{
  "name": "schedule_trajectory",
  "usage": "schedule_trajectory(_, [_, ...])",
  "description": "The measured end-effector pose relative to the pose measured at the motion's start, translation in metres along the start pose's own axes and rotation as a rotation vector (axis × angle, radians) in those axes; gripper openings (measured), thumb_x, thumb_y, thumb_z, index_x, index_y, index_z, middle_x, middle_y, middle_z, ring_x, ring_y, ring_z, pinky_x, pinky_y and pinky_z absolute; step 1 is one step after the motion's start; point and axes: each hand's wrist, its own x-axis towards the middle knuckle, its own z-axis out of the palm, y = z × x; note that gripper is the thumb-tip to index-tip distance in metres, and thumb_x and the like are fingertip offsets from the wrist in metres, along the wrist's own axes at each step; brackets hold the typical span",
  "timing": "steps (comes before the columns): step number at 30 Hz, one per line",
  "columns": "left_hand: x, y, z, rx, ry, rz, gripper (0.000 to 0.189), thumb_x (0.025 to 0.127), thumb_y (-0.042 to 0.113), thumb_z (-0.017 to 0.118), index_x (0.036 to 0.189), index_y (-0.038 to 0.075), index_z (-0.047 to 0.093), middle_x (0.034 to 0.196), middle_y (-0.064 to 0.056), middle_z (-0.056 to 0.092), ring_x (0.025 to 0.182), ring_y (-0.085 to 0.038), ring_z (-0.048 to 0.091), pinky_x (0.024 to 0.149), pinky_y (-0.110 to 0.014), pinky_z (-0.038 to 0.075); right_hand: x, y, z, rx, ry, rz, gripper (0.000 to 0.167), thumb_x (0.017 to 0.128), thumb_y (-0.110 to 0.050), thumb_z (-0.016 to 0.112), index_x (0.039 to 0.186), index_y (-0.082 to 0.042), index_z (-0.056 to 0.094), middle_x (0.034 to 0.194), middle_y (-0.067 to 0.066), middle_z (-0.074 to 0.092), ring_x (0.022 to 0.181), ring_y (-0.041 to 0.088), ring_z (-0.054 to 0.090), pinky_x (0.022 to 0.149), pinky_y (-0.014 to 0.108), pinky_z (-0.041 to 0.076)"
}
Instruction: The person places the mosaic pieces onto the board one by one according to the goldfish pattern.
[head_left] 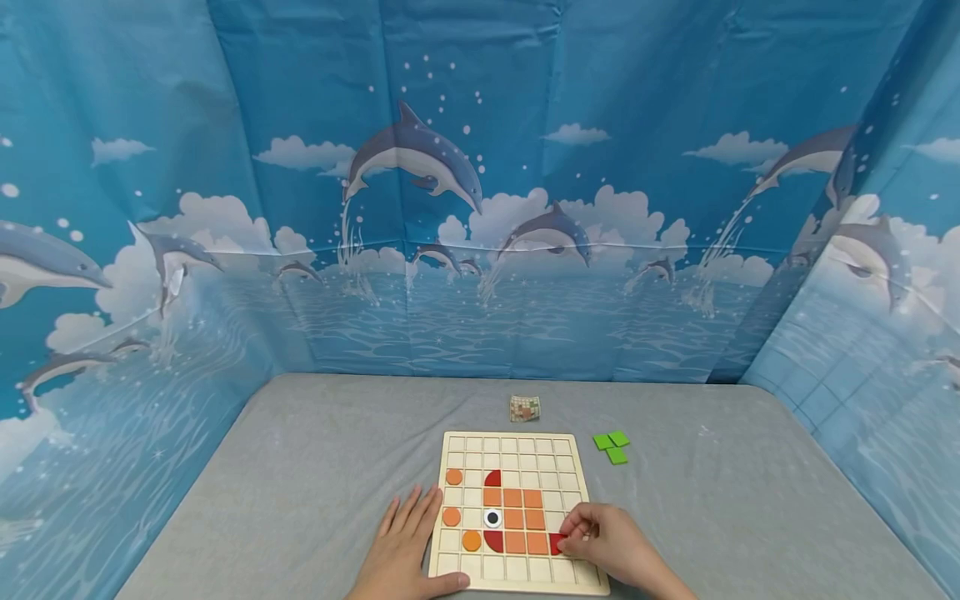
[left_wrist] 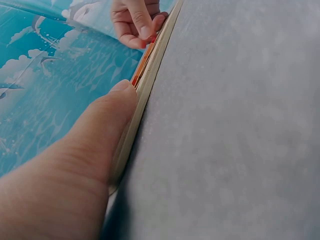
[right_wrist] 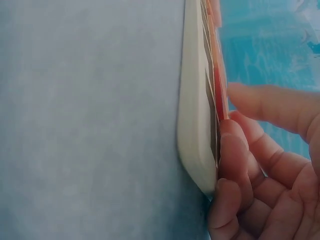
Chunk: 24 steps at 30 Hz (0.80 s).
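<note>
A wooden grid board (head_left: 517,445) lies on the grey cloth, with orange squares (head_left: 513,519), orange discs (head_left: 471,541), dark red quarter-round pieces (head_left: 492,542) and a black-and-white eye piece (head_left: 492,518) set in its cells. At the right end of a lower row, my right hand (head_left: 611,540) pinches a red tile (head_left: 555,543) between thumb and fingers. In the right wrist view, the thumb touches the face of the red tile (right_wrist: 219,92) close over the board. My left hand (head_left: 403,543) rests with spread fingers along the board's left edge, its thumb on the lower corner area.
Several green square tiles (head_left: 617,455) lie on the cloth (head_left: 697,492) right of the board. Behind the board is a small patterned card (head_left: 524,408). A blue curtain (head_left: 480,333) printed with dolphins stands around the back and sides.
</note>
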Motion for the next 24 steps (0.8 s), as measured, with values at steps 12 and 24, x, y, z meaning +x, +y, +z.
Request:
schedule_trajectory(12, [0.001,-0.0006,-0.0002,0.01,-0.008,-0.004,0.118,0.067,0.088,0.046,0.152,0.009,0.024,0.153,-0.009,0.028,0.141,-0.03,0.016,0.112,-0.052,0.009,0.0002,-0.0014,-0.0016,-0.035,-0.011,-0.028,0.017,0.074,-0.01,0.08,0.08,-0.01,0.064,0.068,-0.004,0.054,0.056,0.009,0.045,0.048,0.023,0.037])
schedule_trajectory(24, [-0.0004,0.0007,-0.0016,0.007,-0.012,-0.001,0.118,0.067,0.087,0.046,0.151,0.008,0.025,0.152,-0.009,0.028,0.141,-0.031,0.016,0.112,-0.053,0.009,0.0022,-0.0007,-0.0021,-0.068,-0.028,-0.055,0.015,0.075,-0.01,0.08,0.08,-0.012,0.065,0.066,-0.005,0.053,0.055,0.007,0.044,0.048,0.023,0.037])
